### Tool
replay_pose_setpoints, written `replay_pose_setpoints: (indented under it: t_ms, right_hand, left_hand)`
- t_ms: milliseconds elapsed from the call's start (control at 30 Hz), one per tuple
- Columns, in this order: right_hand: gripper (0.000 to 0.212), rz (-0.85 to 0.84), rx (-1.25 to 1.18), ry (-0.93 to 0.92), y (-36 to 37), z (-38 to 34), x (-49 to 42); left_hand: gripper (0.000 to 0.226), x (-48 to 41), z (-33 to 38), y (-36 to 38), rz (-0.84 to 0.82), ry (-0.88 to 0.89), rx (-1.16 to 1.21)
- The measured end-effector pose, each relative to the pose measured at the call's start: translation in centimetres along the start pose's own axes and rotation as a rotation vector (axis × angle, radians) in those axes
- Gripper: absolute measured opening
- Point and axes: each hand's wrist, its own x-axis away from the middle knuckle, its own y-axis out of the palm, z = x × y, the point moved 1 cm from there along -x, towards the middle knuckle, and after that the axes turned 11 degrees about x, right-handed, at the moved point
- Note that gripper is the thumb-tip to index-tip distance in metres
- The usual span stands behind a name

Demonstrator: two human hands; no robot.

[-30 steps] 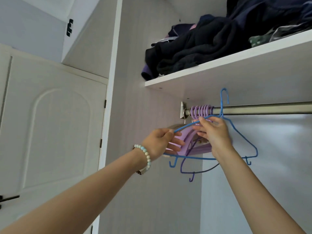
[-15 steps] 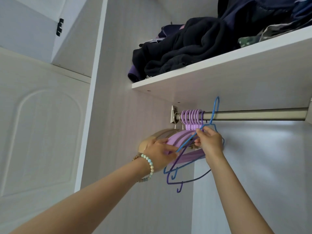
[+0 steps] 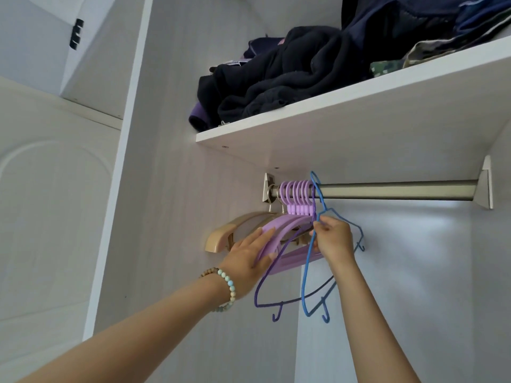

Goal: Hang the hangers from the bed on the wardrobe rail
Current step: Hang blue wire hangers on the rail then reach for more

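A metal wardrobe rail (image 3: pixel 387 190) runs under a white shelf. At its left end hang a beige hanger (image 3: pixel 221 237), several lilac plastic hangers (image 3: pixel 279 230), a dark purple wire hanger (image 3: pixel 265 283) and a blue wire hanger (image 3: pixel 307 283), whose hook sits over the rail. My right hand (image 3: pixel 333 239) pinches the blue wire hanger just below its hook. My left hand (image 3: pixel 249 255), with a bead bracelet on the wrist, lies with straight fingers flat against the lilac hangers.
The white shelf (image 3: pixel 359 106) above the rail carries a pile of dark folded clothes (image 3: pixel 290 76). The wardrobe side wall (image 3: pixel 171 189) stands left of the hangers, with a closed white door (image 3: pixel 49 217) further left. The rail's right stretch up to its bracket (image 3: pixel 486 183) is bare.
The blue hanger's hook has come down onto the rail beside the lilac hooks, and the hanger has turned edge-on. My left hand let go of its wire and now presses the lilac hangers.
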Motion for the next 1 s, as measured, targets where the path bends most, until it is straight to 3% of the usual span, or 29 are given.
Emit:
replay_pose_setpoints:
  t_ms: [200, 400, 567, 800, 1000]
  right_hand:
    - [0.028, -0.116, -0.07, 0.074, 1.5, 1.8, 1.1]
    - [0.02, -0.055, -0.05, 0.034, 1.5, 1.7, 2.5]
    - [0.053, -0.087, 0.017, -0.088, 1.5, -0.3, 5.0]
    - [0.048, -0.113, -0.025, -0.369, 3.4, -7.7, 11.6]
    - [0.049, -0.279, -0.057, -0.552, 10.7, -15.8, 19.5]
  left_hand:
    - [0.053, 0.1, -0.3, 0.3, -0.007, -0.023, 0.022]
    - [0.055, 0.7, -0.4, 0.4, -0.015, -0.028, 0.041]
    - [0.054, 2.2, -0.8, -0.5, -0.004, -0.032, 0.103]
    - [0.053, 8.6, -2.0, -7.5, 0.172, 0.014, 0.086]
    - [0.054, 21.3, -6.1, -17.5, 0.364, -0.111, -0.015]
